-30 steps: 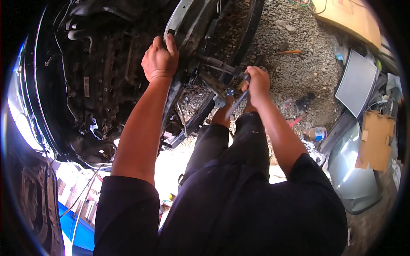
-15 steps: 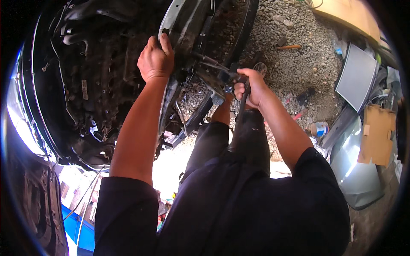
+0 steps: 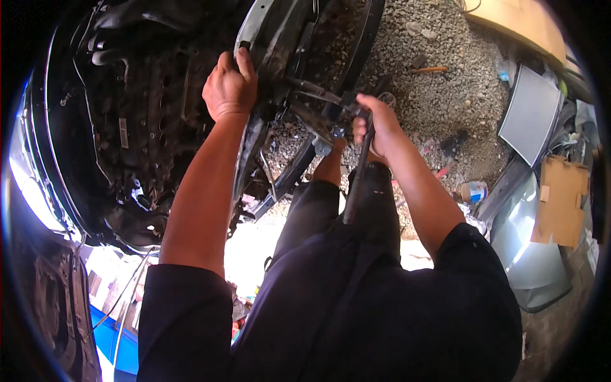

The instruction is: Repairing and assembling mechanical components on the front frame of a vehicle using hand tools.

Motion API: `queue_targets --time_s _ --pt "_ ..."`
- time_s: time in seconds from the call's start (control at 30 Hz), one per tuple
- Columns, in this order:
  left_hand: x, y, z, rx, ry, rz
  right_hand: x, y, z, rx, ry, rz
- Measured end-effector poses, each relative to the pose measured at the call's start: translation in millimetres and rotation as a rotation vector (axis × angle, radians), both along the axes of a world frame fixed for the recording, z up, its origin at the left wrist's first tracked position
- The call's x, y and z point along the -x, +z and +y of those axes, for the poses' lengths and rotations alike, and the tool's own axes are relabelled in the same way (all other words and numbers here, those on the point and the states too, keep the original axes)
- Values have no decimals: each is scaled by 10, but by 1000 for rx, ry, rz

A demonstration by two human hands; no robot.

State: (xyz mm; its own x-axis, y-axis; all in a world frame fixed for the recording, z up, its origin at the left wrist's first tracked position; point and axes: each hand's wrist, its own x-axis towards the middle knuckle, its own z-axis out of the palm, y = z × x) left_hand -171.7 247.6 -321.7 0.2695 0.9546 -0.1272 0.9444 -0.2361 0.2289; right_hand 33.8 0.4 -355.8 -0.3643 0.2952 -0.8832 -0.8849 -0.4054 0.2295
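My left hand point(image 3: 230, 88) is closed over the edge of a car's curved metal frame point(image 3: 254, 20), its fingertips partly hidden. My right hand point(image 3: 380, 127) grips a long dark metal bar point(image 3: 360, 175) near its upper part, with the fingers wrapped round it. The bar slants down toward my thigh. At its upper part it meets a thinner metal shaft point(image 3: 318, 91) that runs left to the dark car parts; where that shaft ends is too dark to tell. Below it a metal bracket point(image 3: 321, 145) juts from the frame.
The dark engine bay point(image 3: 149, 114) fills the left. Gravel point(image 3: 439, 95) covers the ground, with an orange-handled tool point(image 3: 429, 69) and a small can point(image 3: 474, 191) on it. A grey panel point(image 3: 531, 114), cardboard point(image 3: 560, 200) and a silver body panel point(image 3: 531, 254) stand at right.
The lower end of the bar has swung slightly, and my right hand has shifted a little to the right with it. My left hand stays on the frame.
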Motion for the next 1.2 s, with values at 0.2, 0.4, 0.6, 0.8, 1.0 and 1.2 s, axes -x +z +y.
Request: queue_targets --time_s 0.2,0.4,0.6,0.8,1.0,1.2 --pt "-28 -6 19 4 10 11 259 -113 -22 -368 482 -1934" --pt "21 15 13 39 19 25 8 95 125 68 18 -136" --pt "-36 18 22 42 16 35 362 -233 -134 -268 549 -1751" --pt "-26 -4 55 23 13 29 7 -146 84 6 83 -309" --pt "-36 -2 39 26 12 65 128 -87 29 -67 323 -1003" --pt "-28 -7 49 26 6 59 79 -77 60 -123 264 -1032"
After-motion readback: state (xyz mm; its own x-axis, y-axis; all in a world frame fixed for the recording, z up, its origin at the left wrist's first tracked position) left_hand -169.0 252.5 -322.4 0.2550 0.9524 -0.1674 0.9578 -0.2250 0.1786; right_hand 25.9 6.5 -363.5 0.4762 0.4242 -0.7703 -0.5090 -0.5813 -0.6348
